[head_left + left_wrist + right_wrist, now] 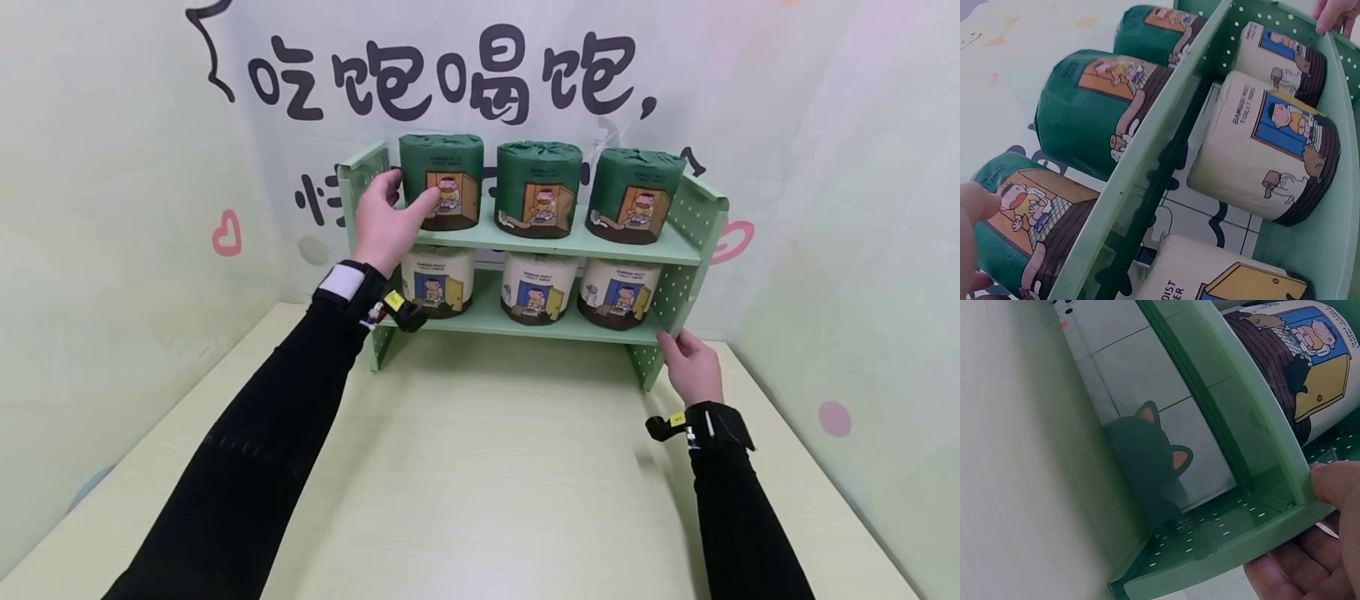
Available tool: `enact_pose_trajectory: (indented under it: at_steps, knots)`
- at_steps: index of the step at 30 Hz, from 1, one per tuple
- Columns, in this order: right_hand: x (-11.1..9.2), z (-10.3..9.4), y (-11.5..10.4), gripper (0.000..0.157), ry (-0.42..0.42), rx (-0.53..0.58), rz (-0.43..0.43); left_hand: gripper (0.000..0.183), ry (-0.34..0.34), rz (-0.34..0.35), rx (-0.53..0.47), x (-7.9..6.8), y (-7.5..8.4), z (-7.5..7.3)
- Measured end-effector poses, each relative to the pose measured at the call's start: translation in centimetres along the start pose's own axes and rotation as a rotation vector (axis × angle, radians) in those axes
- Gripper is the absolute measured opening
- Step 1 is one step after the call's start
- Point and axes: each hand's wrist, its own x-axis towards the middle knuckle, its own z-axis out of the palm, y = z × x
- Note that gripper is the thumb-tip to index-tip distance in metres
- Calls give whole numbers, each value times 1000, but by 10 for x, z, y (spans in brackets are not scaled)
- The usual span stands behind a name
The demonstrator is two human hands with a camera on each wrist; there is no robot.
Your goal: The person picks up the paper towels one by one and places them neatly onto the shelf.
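Note:
A green two-tier shelf [551, 331] stands at the back of the table. Three green-wrapped toilet paper rolls, the left [454, 158], middle [525, 167] and right [637, 171], sit on its upper tier. Below them are three white-wrapped rolls [537, 271]. My left hand [386, 223] grips the left green roll, thumb on its front [1035, 200] and fingers around its outer side, partly hidden. My right hand [693, 368] holds the shelf's right side panel near the lower tier; in the right wrist view the thumb and curled fingers [1310, 562] clasp the panel's edge.
A pale wooden table [480, 467] spreads in front of the shelf. Behind it hangs a printed backdrop [450, 83] with large dark lettering, and side walls [847, 292] rise on the left and right. The side panels [686, 250] have small holes.

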Motion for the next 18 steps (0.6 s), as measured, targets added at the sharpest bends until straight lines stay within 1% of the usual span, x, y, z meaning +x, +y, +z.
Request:
enact_pose_trajectory:
  at_steps: [2, 5, 9, 12, 16, 18]
  knots:
    - [0, 0, 0, 53, -4, -23, -12, 78, -9, 20, -7, -7, -3, -2]
    - [0, -1, 2, 53, -6, -66, -28, 77, -24, 47, -44, -18, -7, -4]
    - [-3, -5, 3, 54, -31, -147, -53, 72, -36, 104, -68, -33, -11, -4]
    - [-7, -10, 3, 56, -79, -228, -89, 69, -52, 140, -88, -44, -14, -5]
    - [-16, -16, -1, 59, -168, -311, -142, 66, -83, 157, -136, -60, -20, -5]
    - [-21, -19, -6, 65, -217, -346, -151, 64, -104, 163, -149, -70, -25, -3]
